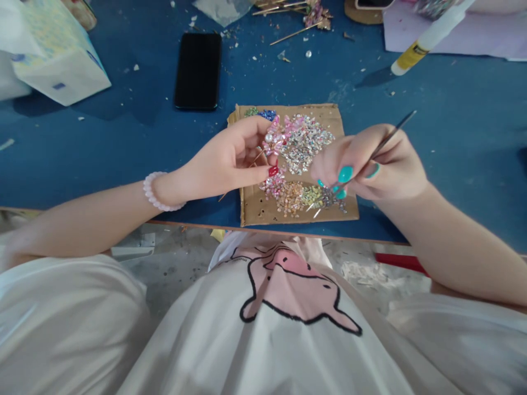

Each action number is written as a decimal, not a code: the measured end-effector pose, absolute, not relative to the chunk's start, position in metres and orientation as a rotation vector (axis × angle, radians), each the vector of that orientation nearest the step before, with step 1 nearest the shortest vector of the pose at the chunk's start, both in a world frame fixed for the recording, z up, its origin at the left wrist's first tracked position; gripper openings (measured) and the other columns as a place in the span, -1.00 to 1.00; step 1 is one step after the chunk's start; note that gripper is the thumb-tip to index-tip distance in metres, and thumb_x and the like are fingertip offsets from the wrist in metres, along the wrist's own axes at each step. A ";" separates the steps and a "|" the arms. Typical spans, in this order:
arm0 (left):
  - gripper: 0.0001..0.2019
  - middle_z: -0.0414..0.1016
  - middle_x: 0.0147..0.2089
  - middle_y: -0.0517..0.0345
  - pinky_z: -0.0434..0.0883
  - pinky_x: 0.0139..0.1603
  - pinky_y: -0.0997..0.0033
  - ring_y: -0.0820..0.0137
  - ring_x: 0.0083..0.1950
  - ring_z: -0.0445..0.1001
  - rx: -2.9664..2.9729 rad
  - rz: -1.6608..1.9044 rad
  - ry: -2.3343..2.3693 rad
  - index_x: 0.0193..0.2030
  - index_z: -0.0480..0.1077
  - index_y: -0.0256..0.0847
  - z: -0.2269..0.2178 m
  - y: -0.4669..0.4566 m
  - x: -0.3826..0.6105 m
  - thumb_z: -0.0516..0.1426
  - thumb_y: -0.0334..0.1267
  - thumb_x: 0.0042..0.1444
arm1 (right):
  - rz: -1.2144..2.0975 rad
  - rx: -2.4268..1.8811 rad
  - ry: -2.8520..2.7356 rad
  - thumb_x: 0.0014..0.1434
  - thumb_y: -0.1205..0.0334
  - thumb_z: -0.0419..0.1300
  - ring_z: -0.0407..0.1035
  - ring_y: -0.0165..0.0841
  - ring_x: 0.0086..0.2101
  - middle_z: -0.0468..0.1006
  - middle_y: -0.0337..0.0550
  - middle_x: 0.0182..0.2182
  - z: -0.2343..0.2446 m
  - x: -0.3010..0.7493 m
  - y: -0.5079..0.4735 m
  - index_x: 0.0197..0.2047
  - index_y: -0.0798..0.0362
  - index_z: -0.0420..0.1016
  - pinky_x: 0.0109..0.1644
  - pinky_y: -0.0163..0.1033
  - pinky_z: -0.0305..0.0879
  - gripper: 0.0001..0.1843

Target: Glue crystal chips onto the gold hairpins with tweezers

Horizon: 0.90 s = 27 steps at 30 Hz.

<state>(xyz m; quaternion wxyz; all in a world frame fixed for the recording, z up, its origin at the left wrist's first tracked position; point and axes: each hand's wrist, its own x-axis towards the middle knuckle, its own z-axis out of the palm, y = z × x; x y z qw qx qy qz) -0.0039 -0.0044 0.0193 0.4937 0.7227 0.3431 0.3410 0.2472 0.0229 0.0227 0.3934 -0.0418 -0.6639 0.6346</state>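
Pinched between the thumb and fingers of the left hand [220,159], a small ornament of glossy pink stones and white pearls on a thin gold-coloured stem [275,138] is held over the upper left part of a rectangular brown cardboard sheet [252,207]. By the right hand [376,164], slim metal tweezers [393,136] are gripped firmly, the handle end slanting up past the knuckles; their two tips are pointed down, slightly apart, over the near edge of the sheet. Whether a stone is caught by them cannot be told.

Loose faceted stones are sorted by colour on the cardboard: a broad silvery-clear heap [304,156] is spread beside the ornament, and along the near side are set a pink heap [272,186], a peach heap [290,198], a pale yellow-green heap [312,194] and a dark grey heap [334,203]. At the far left corner a blue heap [268,114] is partly covered by the left fingers.

The sheet is laid near the front edge of a blue tabletop [144,137]. Farther back are placed a black smartphone [198,71], a patterned cardboard tissue box [68,66] and a white bottle with a yellow label [415,54].
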 end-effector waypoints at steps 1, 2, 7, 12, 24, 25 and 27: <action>-0.52 0.49 -0.15 0.12 0.59 -0.17 0.30 0.33 -0.12 0.57 1.751 0.826 0.833 0.02 0.35 -0.10 0.019 -0.004 -0.004 0.34 0.07 0.07 | 1.641 -0.093 -1.697 0.25 0.16 0.37 0.44 -0.51 -0.52 0.57 -0.35 -0.52 0.022 0.248 0.023 -0.22 -0.08 0.66 -0.40 -0.37 0.38 -0.94; -0.52 0.49 -0.14 0.12 0.58 -0.18 0.32 0.34 -0.13 0.56 1.743 0.824 0.842 0.02 0.35 -0.10 0.018 -0.004 -0.004 0.34 0.07 0.08 | 1.668 -0.085 -1.714 0.27 0.17 0.35 0.45 -0.50 -0.52 0.58 -0.34 -0.51 0.022 0.249 0.023 -0.17 -0.08 0.66 -0.41 -0.37 0.38 -0.93; -0.48 0.47 -0.14 0.08 0.54 -0.19 0.39 0.38 -0.11 0.52 1.730 0.838 0.817 0.06 0.33 -0.15 0.017 -0.003 -0.004 0.34 0.09 0.11 | 1.690 -0.224 -1.846 0.28 0.14 0.34 0.56 -0.39 -0.36 0.66 -0.23 -0.40 0.027 0.253 0.022 -0.17 -0.05 0.64 -0.29 -0.30 0.48 -0.90; -0.44 0.47 -0.13 0.05 0.55 -0.16 0.38 0.35 -0.08 0.53 1.736 0.810 0.843 0.07 0.32 -0.16 0.020 -0.004 -0.004 0.33 0.14 0.11 | 1.678 -0.205 -1.875 0.28 0.20 0.34 0.61 -0.37 -0.24 0.69 -0.24 -0.33 0.030 0.253 0.020 -0.11 -0.10 0.65 -0.18 -0.29 0.53 -0.88; -0.46 0.51 0.01 0.00 0.58 0.01 0.23 0.27 0.03 0.57 1.715 0.834 0.872 0.08 0.34 -0.20 0.022 -0.005 -0.003 0.31 0.13 0.15 | 1.453 -0.255 -1.859 0.26 0.21 0.37 0.52 -0.53 -0.23 0.67 -0.27 -0.29 0.031 0.248 0.020 -0.21 -0.04 0.69 -0.02 -0.39 0.46 -0.94; -0.48 0.51 0.04 -0.02 0.58 0.04 0.23 0.27 0.06 0.56 1.703 0.846 0.873 0.08 0.34 -0.21 0.022 -0.005 -0.003 0.31 0.09 0.16 | 1.437 -0.270 -1.851 0.27 0.21 0.37 0.53 -0.52 -0.21 0.68 -0.27 -0.27 0.031 0.247 0.020 -0.19 -0.04 0.69 0.01 -0.38 0.47 -0.94; -0.50 0.52 0.08 -0.05 0.57 0.10 0.21 0.26 0.09 0.56 1.688 0.873 0.876 0.09 0.33 -0.22 0.024 -0.005 -0.002 0.31 0.05 0.19 | 1.418 -0.293 -1.851 0.27 0.22 0.36 0.57 -0.50 -0.20 0.69 -0.26 -0.27 0.031 0.247 0.019 -0.16 -0.04 0.69 -0.05 -0.38 0.51 -0.92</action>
